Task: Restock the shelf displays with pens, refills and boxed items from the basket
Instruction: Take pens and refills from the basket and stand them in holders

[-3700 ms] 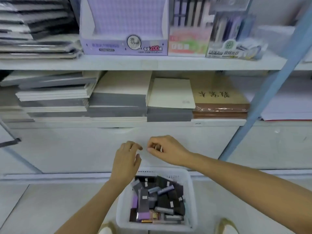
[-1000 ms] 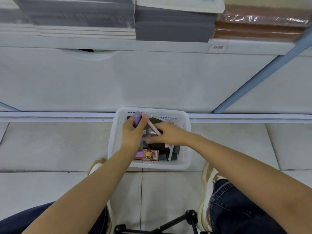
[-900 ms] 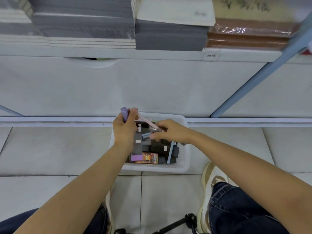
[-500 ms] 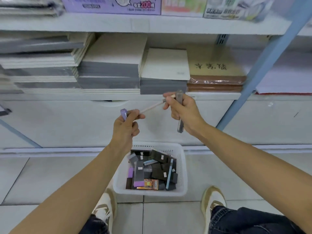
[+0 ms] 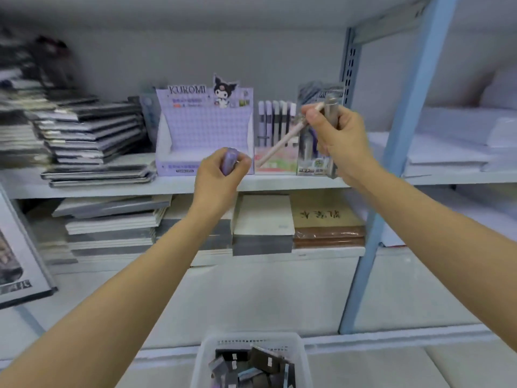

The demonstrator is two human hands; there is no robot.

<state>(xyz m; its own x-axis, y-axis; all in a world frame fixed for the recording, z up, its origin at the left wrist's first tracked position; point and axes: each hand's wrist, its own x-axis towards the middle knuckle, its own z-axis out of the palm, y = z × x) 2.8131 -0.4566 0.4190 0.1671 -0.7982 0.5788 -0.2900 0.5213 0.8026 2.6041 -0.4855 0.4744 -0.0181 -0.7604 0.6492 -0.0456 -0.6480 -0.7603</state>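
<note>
1. So: left hand [image 5: 218, 177] fingers curl tight round a short purple pen [image 5: 230, 161], its top poking out above the fist, prob. ready to drop in upright.
2. Right hand [image 5: 335, 135]: thumb + forefinger pinch a slim pink pen [image 5: 277, 145], slanting down-left; other fingers wrap a grey pen [image 5: 332, 106], upright. Kept apart for separate slots, I'd guess.
3. Both hands up at shelf [image 5: 279, 184] level, in front of the Kuromi box [image 5: 204, 130] and pen rack [image 5: 275, 119], i.e. where stock goes.
4. Basket [image 5: 204, 357] sits on floor [image 5: 447, 365] below, boxed items [image 5: 260, 359] inside: more to shelve.

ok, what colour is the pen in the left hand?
Pale purple: the pen gripped in the left hand. Head view, the only one.
</note>
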